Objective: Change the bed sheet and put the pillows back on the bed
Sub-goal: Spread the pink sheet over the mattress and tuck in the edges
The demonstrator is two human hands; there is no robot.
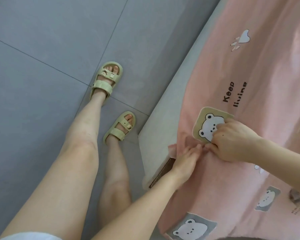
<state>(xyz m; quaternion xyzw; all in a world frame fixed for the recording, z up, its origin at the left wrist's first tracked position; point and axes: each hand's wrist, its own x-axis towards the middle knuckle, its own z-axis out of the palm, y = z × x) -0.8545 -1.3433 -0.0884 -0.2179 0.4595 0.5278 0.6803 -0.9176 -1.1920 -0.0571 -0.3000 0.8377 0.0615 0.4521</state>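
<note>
Both grips pinch the pink sheet (260, 70) printed "Keep": left hand (186, 159) beside right hand (232, 141) at the mattress (161, 111) corner

Pink bear-print sheet (258, 66) spread over a grey mattress (163, 101)

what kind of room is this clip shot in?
Most likely a bedroom: a pink bear-print sheet lies over a grey mattress at its corner, with a grey tiled floor beside the bed.
</note>
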